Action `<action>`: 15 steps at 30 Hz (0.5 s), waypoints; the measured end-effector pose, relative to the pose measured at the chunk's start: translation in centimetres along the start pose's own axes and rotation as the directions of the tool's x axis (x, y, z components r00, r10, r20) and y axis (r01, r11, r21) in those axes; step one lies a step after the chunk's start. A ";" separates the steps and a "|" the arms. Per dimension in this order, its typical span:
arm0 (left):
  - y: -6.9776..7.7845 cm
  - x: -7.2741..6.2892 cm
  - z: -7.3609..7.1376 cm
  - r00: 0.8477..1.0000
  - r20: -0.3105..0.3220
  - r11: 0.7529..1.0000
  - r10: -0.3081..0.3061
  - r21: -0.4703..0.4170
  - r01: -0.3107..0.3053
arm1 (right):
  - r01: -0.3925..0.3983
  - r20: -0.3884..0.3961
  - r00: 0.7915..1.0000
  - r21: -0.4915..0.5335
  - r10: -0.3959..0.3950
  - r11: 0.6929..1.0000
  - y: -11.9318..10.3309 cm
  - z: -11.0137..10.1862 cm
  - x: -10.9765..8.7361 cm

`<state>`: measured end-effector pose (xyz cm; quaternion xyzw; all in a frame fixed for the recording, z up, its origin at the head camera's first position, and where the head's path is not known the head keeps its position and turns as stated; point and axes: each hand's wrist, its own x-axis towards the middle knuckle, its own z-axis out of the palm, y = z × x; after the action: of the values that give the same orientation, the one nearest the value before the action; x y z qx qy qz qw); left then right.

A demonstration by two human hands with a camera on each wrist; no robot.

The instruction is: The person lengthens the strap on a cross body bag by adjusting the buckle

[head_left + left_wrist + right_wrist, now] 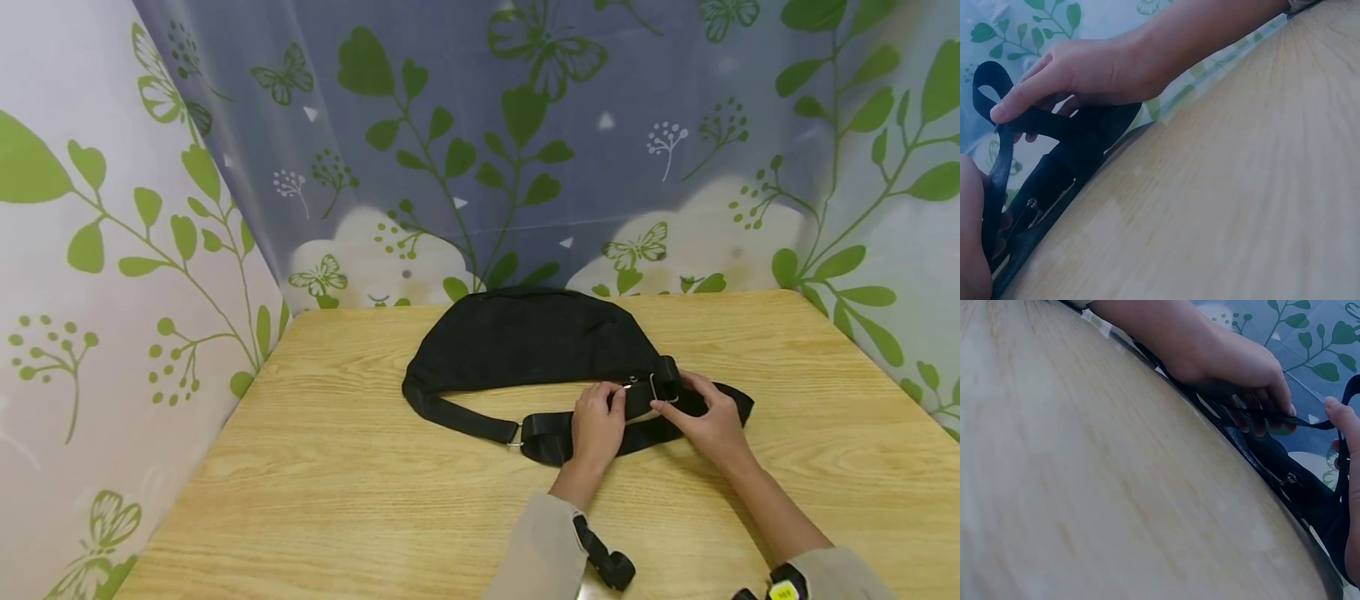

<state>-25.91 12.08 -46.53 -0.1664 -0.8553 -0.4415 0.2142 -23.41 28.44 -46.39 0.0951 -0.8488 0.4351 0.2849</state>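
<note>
A black waist bag (532,337) lies on the wooden table, its curved side towards the back wall. My left hand (597,425) pinches the bag's black strap (547,439) in front of the bag. To its right, my right hand (712,421) holds the strap between thumb and fingers beside a metal slider buckle (663,388). A loop of strap (992,78) stands up above the right thumb in the left wrist view. The strap runs taut between both hands in the right wrist view. A second metal buckle (516,435) sits left of my left hand.
The wood-grain table (337,500) spreads out on both sides and in front of the bag. Cloth walls with green leaves and butterflies (450,150) stand behind and at both sides. A zipper pull (1291,479) hangs on the bag.
</note>
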 end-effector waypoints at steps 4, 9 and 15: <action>0.0 0.1 0.1 0.999 0.033 0.994 -0.019 -0.104 0.022 | -0.037 0.072 0.997 -0.020 0.039 0.999 -0.1 -0.2 -0.1; 0.0 0.1 0.1 0.999 0.045 0.988 -0.015 -0.151 0.021 | -0.044 0.143 0.989 -0.026 0.047 0.999 -0.4 -0.3 -0.1; -0.1 0.0 0.1 0.998 0.058 0.986 -0.020 -0.162 0.029 | -0.026 0.213 0.976 -0.040 0.034 0.999 -0.6 -0.3 0.0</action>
<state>-25.98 12.13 -46.59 -0.1851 -0.8240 -0.5078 0.1702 -23.02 28.32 -45.88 0.1231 -0.8838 0.4107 0.1873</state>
